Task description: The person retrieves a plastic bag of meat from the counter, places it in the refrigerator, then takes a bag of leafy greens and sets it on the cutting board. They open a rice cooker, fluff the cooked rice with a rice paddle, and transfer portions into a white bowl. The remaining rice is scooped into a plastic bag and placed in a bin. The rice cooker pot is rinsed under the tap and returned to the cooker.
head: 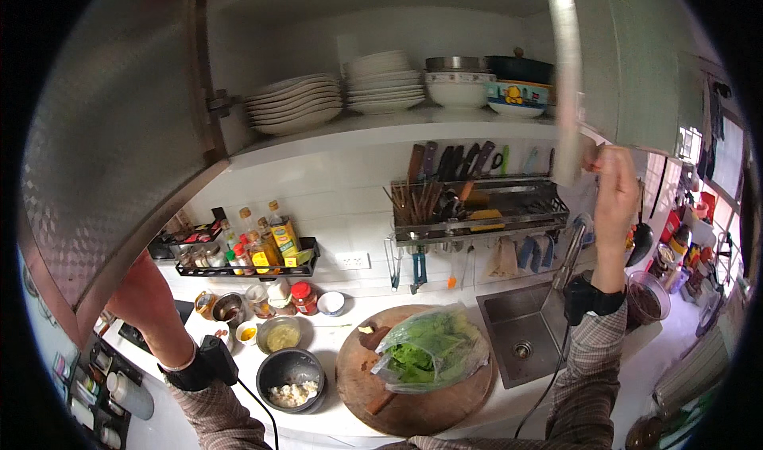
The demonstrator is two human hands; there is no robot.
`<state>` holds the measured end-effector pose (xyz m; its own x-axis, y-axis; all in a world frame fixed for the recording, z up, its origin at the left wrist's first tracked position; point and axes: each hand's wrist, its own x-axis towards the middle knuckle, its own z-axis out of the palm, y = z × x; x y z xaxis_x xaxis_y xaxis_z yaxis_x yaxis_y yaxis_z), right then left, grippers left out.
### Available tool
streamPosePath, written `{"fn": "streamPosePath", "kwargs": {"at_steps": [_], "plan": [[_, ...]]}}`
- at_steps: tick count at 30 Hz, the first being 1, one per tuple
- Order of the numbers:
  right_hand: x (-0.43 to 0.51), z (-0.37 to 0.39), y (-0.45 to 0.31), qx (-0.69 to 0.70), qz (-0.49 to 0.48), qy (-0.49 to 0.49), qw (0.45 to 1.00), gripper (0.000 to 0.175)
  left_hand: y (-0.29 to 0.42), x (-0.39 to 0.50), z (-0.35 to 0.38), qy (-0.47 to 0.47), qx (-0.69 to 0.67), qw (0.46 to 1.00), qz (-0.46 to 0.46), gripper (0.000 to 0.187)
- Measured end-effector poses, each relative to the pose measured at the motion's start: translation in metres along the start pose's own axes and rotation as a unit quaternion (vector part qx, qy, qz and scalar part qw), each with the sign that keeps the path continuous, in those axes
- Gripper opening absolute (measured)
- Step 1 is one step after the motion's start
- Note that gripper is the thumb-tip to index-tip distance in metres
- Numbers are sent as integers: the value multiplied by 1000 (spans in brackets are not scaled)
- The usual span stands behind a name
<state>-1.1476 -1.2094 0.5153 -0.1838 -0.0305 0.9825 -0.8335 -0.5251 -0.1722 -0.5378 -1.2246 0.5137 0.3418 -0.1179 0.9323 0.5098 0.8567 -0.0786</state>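
Observation:
Both doors of a wall cabinet stand ajar in front of me. My right hand (614, 167) is raised at the lower edge of the right cabinet door (566, 92), fingers curled there; motion blur hides the exact contact. My left hand (134, 286) reaches up behind the left cabinet door (119, 152), and its fingers are hidden. Inside, stacked white plates (295, 104), more plates (384, 86) and bowls (459, 89) stand on the shelf. Below, a clear plastic bag of leafy greens (435, 349) lies on a round wooden chopping board (357, 390).
A dark pot (291, 381) with pale food stands left of the board, near small bowls (280, 335). A sink with a faucet (518, 343) is on the right. Wall racks hold knives and utensils (477, 211) and sauce bottles (262, 247).

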Motion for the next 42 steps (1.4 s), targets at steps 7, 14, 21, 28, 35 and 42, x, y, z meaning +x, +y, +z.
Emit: {"fn": "streamPosePath", "kwargs": {"at_steps": [7,14,21,28,35,42], "plan": [[14,90,-12,-135,-105,-42,984,14,18,12,-27,-109,-65,990,-62,43],[23,137,-58,-213,-140,6,967,13,18,18,-38,-93,-51,993,-47,46],[65,269,-161,51,-211,-178,960,17,18,24,-51,-47,-78,994,-57,47],[124,401,-193,-215,-180,-371,885,25,19,29,-61,-63,-119,988,-80,48],[133,427,-195,-171,-268,-369,874,28,20,23,-62,-24,-145,986,-75,52],[136,410,-205,-100,-174,-376,905,24,15,21,-60,-16,-123,990,-68,54]]}}
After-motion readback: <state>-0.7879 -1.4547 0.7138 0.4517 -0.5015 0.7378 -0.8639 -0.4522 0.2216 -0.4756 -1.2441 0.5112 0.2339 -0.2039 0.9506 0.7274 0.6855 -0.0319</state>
